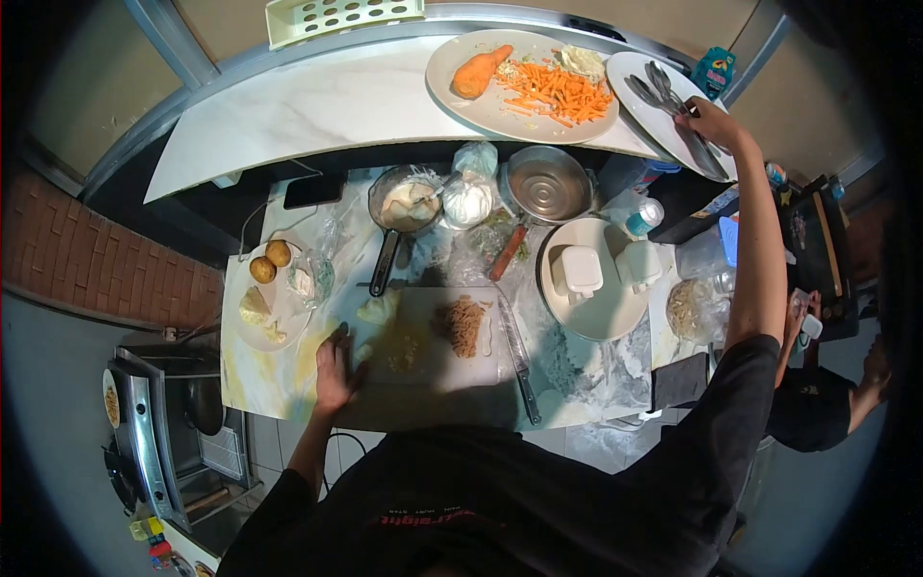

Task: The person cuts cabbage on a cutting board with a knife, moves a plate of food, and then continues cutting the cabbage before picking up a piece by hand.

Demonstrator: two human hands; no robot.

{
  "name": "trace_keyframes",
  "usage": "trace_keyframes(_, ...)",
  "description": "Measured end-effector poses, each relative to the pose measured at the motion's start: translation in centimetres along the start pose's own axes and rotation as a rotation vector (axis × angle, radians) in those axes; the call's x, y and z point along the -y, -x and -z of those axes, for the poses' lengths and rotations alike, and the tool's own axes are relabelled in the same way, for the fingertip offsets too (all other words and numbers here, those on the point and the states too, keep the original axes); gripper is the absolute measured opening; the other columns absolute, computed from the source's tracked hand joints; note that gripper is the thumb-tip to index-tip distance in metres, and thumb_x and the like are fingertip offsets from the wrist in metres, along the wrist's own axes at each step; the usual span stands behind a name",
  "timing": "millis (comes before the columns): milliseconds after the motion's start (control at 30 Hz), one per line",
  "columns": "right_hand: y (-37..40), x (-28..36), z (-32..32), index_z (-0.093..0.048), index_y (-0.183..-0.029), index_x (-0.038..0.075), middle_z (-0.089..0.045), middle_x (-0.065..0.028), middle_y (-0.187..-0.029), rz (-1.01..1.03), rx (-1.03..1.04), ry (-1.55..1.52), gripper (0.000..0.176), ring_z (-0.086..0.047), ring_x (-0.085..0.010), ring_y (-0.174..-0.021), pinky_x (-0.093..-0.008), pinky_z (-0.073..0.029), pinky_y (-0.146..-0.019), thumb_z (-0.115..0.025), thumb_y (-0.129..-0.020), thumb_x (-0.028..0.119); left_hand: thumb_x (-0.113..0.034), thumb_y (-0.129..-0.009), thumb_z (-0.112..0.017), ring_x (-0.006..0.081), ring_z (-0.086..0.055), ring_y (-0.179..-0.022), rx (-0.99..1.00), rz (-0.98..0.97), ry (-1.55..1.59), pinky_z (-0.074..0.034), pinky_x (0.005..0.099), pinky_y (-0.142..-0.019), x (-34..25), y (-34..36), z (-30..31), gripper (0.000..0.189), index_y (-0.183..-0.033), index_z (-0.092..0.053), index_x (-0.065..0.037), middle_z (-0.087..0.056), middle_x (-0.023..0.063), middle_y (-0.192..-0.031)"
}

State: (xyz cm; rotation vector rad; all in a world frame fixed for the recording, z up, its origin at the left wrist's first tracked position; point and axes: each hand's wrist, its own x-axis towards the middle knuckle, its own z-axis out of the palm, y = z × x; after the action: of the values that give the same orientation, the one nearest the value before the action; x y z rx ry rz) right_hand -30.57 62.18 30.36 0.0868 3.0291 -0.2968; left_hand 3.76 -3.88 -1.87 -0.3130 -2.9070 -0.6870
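A cramped kitchen: a cutting board [435, 370] and knife [517, 354] at six o'clock, a plate of shredded carrot [478, 113] at twelve, a stove [144, 433] at eight.

Metal spoons [660, 87] lie on a white plate [665, 133]; cutting board [433, 370] lies flat.

Large plate [444, 60], back counter: whole carrot [481, 72], carrot shreds [562, 91]. White perforated rack [341, 17], counter's far edge. Steel bowl [549, 183], empty, table centre. Frying pan [375, 197], pale contents, left of bowl; knotted white bag [468, 200] between them. Round white plate [601, 317] bearing lidded white container [580, 271]. Knife [517, 356], blade pointing away. Two potatoes [279, 253], table's left. Dark phone [312, 190]. Small oven [154, 433], lower left.
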Motion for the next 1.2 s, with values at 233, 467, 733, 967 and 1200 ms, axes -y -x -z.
trace_keyframes(233,0.3,-0.2,-1.6,-0.064,-0.106,0.001,-0.068,-0.0231,-0.101,0.166,-0.211,0.082,0.030,-0.065,-0.0345,-0.095,-0.0416,-0.049,-0.082,-0.068,-0.090,0.025,-0.025,-0.080,-0.075,0.0400,-0.044,-0.126,-0.017,-0.008,-0.032,-0.034,0.0491,-0.107,0.4,0.2,-0.6,0.066,-0.136,-0.047,-0.003,-0.046,0.0183,-0.139)
trace_keyframes(467,2.6,-0.4,-1.0,-0.062,-0.111,0.005,-0.061,-0.0203,-0.105,0.447,-0.619,0.176,0.029,-0.063,-0.0341,-0.092,-0.0421,-0.049,-0.082,-0.065,-0.094,0.028,-0.026,-0.080,-0.075,0.0393,-0.045,-0.125,-0.004,0.005,-0.070,-0.036,0.0498,-0.105,1.3,0.1,-1.4,0.061,-0.131,-0.049,-0.004,-0.047,0.0182,-0.139)
trace_keyframes(733,30.7,19.5,-14.7,-0.059,-0.099,0.001,-0.062,-0.0158,-0.089,0.199,-0.577,-0.269,0.006,-0.061,-0.0295,-0.072,-0.0387,-0.048,-0.066,-0.056,-0.094,0.003,-0.028,-0.083,-0.073,0.0390,-0.047,-0.120,-0.021,-0.172,0.061,-0.037,0.0521,-0.101,1.6,-0.1,-0.4,0.051,-0.127,-0.055,-0.010,-0.050,0.0171,-0.133)
trace_keyframes(967,40.5,20.5,-37.5,-0.054,-0.115,0.002,-0.054,-0.0212,-0.108,-0.200,-0.196,-0.246,0.037,-0.055,-0.0427,-0.099,-0.0494,-0.046,-0.084,-0.070,-0.088,0.023,-0.020,-0.084,-0.073,0.0335,-0.055,-0.108,-0.019,-0.317,0.213,-0.042,0.0446,-0.095,2.9,-0.8,-0.8,0.039,-0.119,-0.060,-0.010,-0.059,0.0126,-0.114)
trace_keyframes(1200,41.2,21.8,-42.3,-0.053,-0.108,0.001,-0.057,-0.0204,-0.102,-0.288,-0.365,-0.079,0.032,-0.057,-0.0407,-0.094,-0.0498,-0.046,-0.080,-0.068,-0.089,0.022,-0.010,-0.083,-0.073,0.0335,-0.056,-0.105,-0.002,-0.344,0.371,-0.044,0.0405,-0.090,3.4,-2.2,-0.6,0.031,-0.111,-0.062,-0.006,-0.059,0.0132,-0.108)
